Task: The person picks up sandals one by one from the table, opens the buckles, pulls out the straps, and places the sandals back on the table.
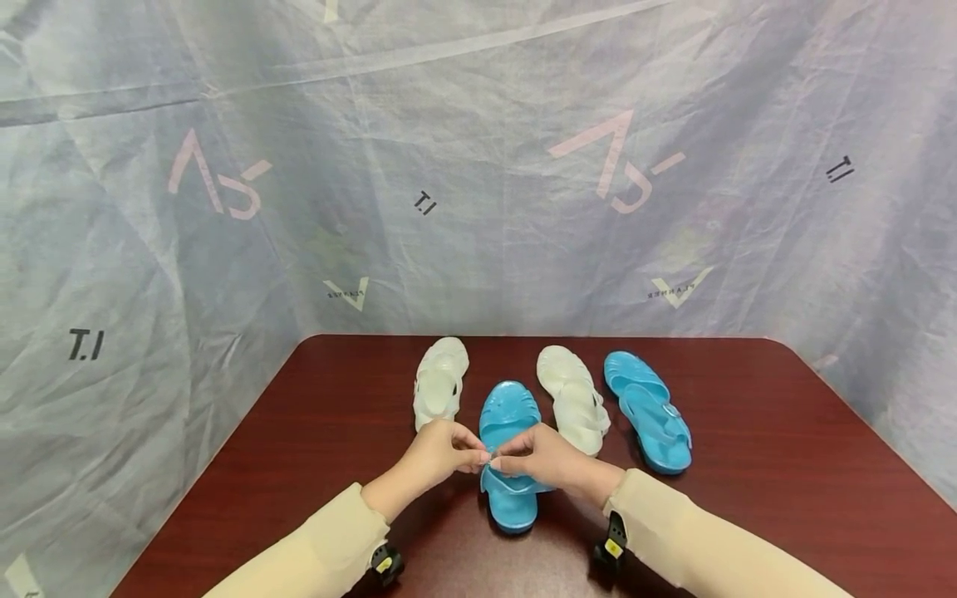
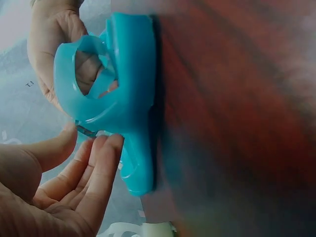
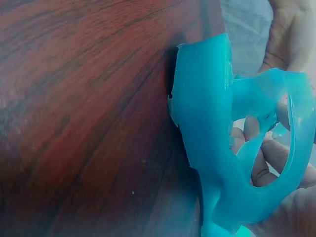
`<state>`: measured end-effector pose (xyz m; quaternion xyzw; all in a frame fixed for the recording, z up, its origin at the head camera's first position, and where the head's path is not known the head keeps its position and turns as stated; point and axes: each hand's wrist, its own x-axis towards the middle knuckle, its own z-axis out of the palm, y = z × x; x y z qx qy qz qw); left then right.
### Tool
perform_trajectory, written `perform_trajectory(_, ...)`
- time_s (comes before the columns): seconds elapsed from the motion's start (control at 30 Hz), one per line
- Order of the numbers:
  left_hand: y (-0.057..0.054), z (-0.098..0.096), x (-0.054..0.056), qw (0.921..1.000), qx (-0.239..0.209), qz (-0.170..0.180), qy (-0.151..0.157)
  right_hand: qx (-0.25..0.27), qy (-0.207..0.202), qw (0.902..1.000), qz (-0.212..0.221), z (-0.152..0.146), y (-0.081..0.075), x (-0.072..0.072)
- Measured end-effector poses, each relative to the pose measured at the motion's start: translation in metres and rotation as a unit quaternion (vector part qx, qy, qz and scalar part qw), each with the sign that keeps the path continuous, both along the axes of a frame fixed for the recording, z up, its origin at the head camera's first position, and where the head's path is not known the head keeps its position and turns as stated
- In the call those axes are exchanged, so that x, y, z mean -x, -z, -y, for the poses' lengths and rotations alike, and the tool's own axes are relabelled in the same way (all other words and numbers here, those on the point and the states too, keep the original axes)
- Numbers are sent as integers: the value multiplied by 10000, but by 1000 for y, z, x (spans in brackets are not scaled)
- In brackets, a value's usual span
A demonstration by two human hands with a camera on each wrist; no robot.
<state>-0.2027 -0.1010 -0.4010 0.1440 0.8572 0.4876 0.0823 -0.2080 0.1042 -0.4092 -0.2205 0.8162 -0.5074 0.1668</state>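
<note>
A blue jelly sandal [image 1: 510, 405] lies on the table with its toe pointing away from me. Both hands meet over its ankle strap [image 2: 94, 106], on the left side of the shoe. My left hand [image 1: 441, 448] pinches the strap's small metal buckle [image 2: 86, 131] between thumb and fingers. From the other side, my right hand [image 1: 557, 461] reaches across the sandal and pinches the strap end at the buckle. In the right wrist view the strap loop partly hides the fingers [image 3: 276, 153]. Whether the strap end is through the buckle, I cannot tell.
Behind my left hand lies a white sandal [image 1: 441, 378]. A second white sandal [image 1: 576, 399] is to the right, beyond my right hand. Farther right rests another blue sandal [image 1: 646, 407]. All are on the dark red wooden table [image 1: 763, 465], with a grey cloth backdrop [image 1: 478, 249] behind.
</note>
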Motion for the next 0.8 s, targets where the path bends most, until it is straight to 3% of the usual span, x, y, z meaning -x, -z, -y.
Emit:
perform_trajectory(0.4,-1,-1,-7,9987,316,-386,-136,78,56,9998,158,1,-2,1)
perform_trajectory(0.8,-3,-8,-2,9924,725,-992,-41,6,-69,9999,83,2,-4,4)
